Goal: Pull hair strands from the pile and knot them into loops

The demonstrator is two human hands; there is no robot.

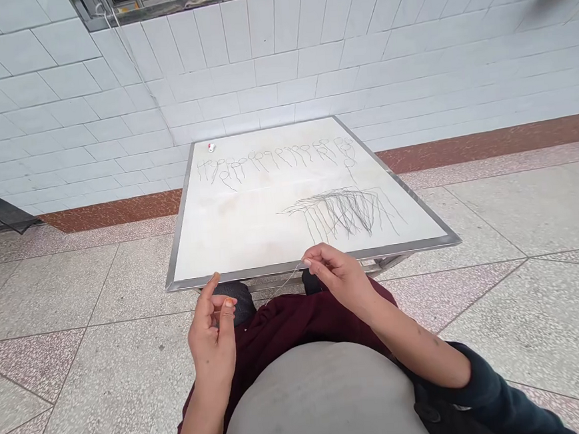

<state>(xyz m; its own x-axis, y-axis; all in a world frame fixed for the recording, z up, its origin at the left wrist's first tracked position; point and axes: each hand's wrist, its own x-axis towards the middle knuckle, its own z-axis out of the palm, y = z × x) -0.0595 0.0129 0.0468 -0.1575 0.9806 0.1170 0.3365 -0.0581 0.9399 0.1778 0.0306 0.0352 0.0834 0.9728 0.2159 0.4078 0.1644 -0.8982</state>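
My right hand (338, 273) is in front of the table's near edge, with thumb and forefinger pinched on one end of a thin wire (288, 280). From there the wire curves down and left above my lap, and its far end is too fine to follow. My left hand (212, 333) is to the left, forefinger raised and thumb pressed towards the middle finger. Whatever lies in that pinch is too small to make out. On the table, a bundle of loose dark wires (346, 209) lies near my right hand. Behind it runs a row of looped wires (279, 154) with tails.
The white table (241, 237) has a grey metal rim and stands close to a white tiled wall (278, 67). A small red and white object (211, 147) sits at its far left corner. A cord (141, 75) hangs down the wall from the window frame.
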